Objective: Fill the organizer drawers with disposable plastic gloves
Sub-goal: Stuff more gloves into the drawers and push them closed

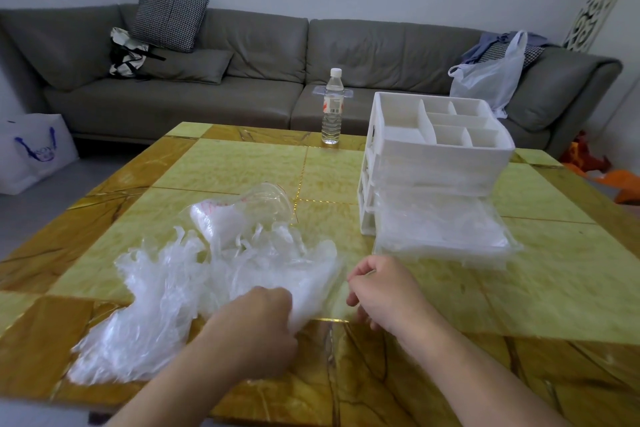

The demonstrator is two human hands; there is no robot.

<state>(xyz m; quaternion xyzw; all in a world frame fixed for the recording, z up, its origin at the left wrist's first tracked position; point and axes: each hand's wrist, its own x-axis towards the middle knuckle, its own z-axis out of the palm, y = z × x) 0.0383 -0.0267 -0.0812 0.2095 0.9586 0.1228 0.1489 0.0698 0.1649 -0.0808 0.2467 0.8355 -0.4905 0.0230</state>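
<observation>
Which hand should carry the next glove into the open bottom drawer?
Probably the left hand: it already grips the glove pile. The right hand, though nearer the open drawer, looks curled with nothing clearly in it.

The light is soft and even, with weak shadows. The glossy tabletop (242,163) shows mild glare. Edges bend strongly, and the corners look slightly blurred.

A yellow tiled table (225,163) bears a glove heap (194,274), a white organizer (433,163) and a water bottle (332,107).
</observation>
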